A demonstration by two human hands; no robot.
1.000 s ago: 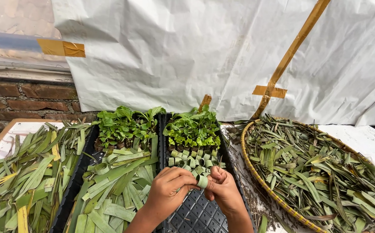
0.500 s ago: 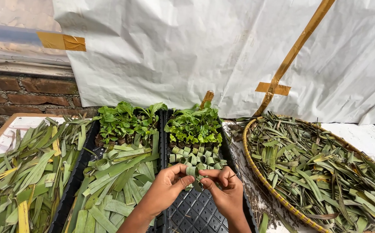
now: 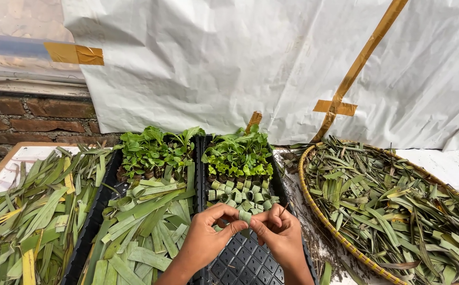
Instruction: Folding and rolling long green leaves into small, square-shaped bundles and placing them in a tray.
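A pale green leaf ring [image 3: 245, 216] sits over a black grid-patterned seedling tray [image 3: 242, 261]; beside that tray, bright green seedlings [image 3: 238, 153], yellow-streaked green leaf strips [image 3: 34, 211], a tan woven basket [image 3: 324, 224], white sheeting [image 3: 229, 63].

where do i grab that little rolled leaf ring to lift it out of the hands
Take the leaf ring by its curved outer wall, coming from above. Both hands, left hand and right hand, pinch it from the sides over the black tray, so only its top is free. Squeeze lightly; the rolled strip would probably flatten.
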